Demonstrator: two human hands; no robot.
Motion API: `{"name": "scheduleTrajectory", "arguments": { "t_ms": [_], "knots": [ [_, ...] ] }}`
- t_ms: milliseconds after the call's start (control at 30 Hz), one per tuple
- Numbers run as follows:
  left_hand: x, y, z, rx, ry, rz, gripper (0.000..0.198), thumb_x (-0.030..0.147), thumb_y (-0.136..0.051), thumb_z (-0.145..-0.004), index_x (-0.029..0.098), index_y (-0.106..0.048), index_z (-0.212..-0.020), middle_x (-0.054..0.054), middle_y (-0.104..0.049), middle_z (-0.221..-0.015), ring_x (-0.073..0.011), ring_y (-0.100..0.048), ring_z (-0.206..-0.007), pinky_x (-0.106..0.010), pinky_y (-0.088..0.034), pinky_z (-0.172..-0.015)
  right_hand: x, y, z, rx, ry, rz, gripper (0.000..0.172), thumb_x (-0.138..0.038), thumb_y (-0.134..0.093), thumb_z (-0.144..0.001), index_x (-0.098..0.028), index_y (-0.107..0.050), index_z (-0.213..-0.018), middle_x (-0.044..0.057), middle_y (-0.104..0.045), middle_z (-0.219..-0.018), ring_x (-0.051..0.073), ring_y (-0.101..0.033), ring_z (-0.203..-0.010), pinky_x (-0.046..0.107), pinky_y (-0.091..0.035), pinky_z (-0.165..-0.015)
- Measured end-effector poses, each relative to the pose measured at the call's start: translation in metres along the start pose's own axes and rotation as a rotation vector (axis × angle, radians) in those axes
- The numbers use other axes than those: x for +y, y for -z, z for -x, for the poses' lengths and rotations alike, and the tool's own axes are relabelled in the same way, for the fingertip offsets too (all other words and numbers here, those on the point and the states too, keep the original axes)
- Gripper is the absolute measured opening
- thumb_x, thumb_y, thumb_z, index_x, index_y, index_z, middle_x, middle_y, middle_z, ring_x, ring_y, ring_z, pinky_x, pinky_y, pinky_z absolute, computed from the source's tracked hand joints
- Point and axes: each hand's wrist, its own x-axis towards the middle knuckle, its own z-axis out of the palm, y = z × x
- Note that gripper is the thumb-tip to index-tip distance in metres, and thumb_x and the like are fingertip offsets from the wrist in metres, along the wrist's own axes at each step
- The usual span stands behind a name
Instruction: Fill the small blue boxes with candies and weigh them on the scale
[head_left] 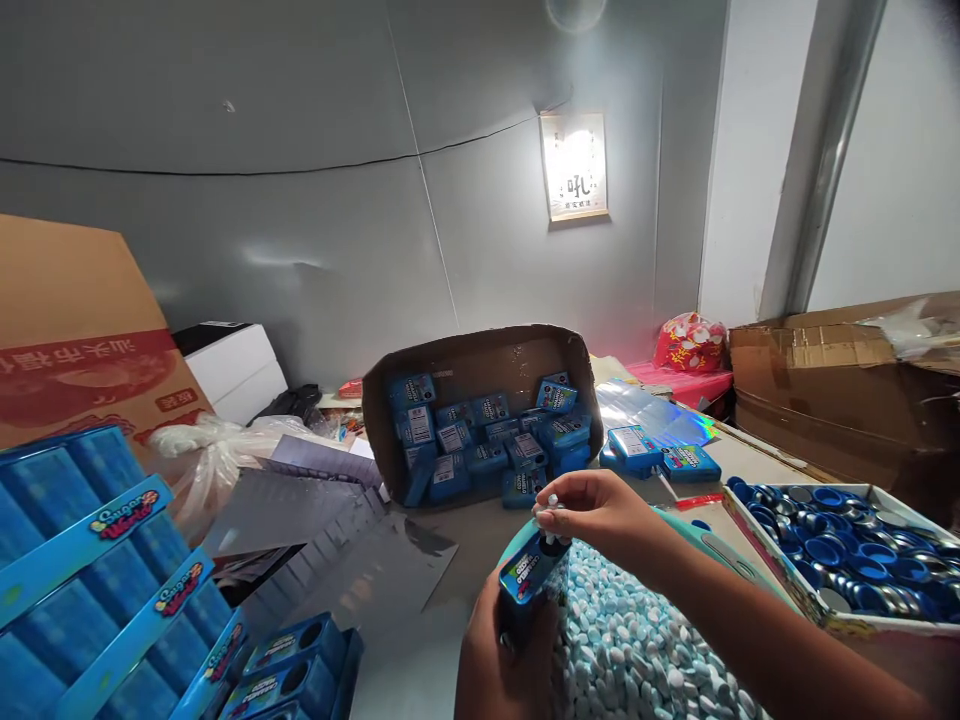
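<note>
My left hand (506, 655) is wrapped round a small blue candy box (529, 568), tilted with its dark round opening facing up and to the right. Just above that opening, my right hand (589, 508) pinches a few white candies (551, 508) between thumb and fingers. Below both hands lies a heap of pale blue and white candies (630, 625) in a teal tub (712, 545). My left palm and part of the box's lower end are in shadow.
A tipped carton (480, 355) behind holds many blue boxes. Blue caps fill a shallow tray (840, 620) at right. Stacked display trays (112, 580) and open blue boxes (292, 660) stand at left. More blue boxes (637, 447) lie beyond the tub.
</note>
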Motion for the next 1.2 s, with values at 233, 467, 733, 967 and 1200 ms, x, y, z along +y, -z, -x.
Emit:
{"name": "scheduleTrajectory", "arguments": {
  "t_ms": [233, 467, 733, 967, 1200],
  "knots": [
    [0.002, 0.0, 0.003, 0.014, -0.05, -0.042, 0.049, 0.054, -0.065, -0.078, 0.019, -0.063, -0.113, -0.014, -0.07, -0.117, -0.0334, -0.064, -0.11, -0.044, -0.046, -0.098, -0.007, 0.009, 0.003, -0.099, -0.027, 0.118, 0.031, -0.034, -0.084, -0.066, -0.012, -0.072, -0.083, 0.001, -0.062, -0.072, 0.01, -0.053, -0.067, 0.024, -0.039, -0.062],
    [0.006, 0.001, 0.004, 0.015, 0.006, -0.087, 0.056, 0.056, -0.063, -0.079, 0.018, -0.062, -0.121, -0.013, -0.071, -0.116, -0.0336, -0.063, -0.11, -0.044, -0.045, -0.096, -0.004, 0.009, 0.006, -0.108, 0.087, 0.258, 0.022, -0.032, -0.076, -0.075, -0.013, -0.073, -0.084, 0.003, -0.065, -0.076, 0.012, -0.053, -0.07, 0.025, -0.039, -0.063],
    [0.009, 0.0, 0.005, 0.033, -0.001, -0.099, 0.053, 0.051, -0.064, -0.078, 0.016, -0.063, -0.119, -0.012, -0.072, -0.11, -0.0313, -0.065, -0.103, -0.039, -0.047, -0.092, -0.007, 0.0, 0.01, -0.01, 0.119, 0.474, 0.012, -0.024, -0.069, -0.074, -0.016, -0.074, -0.08, 0.001, -0.067, -0.074, 0.013, -0.053, -0.068, 0.027, -0.042, -0.064],
    [0.015, 0.0, 0.007, 0.039, 0.021, -0.086, 0.053, 0.052, -0.064, -0.079, 0.017, -0.065, -0.117, -0.011, -0.073, -0.106, -0.0304, -0.066, -0.1, -0.038, -0.048, -0.09, -0.01, -0.001, 0.01, -0.011, 0.133, 0.585, 0.013, -0.026, -0.067, -0.076, -0.02, -0.076, -0.083, 0.0, -0.071, -0.077, 0.013, -0.056, -0.069, 0.027, -0.045, -0.066],
    [0.013, 0.0, 0.008, 0.063, 0.018, -0.063, 0.043, 0.048, -0.066, -0.08, 0.018, -0.065, -0.11, -0.012, -0.073, -0.109, -0.0309, -0.067, -0.104, -0.04, -0.049, -0.096, -0.01, -0.003, 0.012, -0.017, 0.153, 0.646, 0.016, -0.024, -0.069, -0.076, -0.02, -0.078, -0.089, 0.002, -0.073, -0.079, 0.015, -0.06, -0.07, 0.028, -0.046, -0.066]
  ]
}}
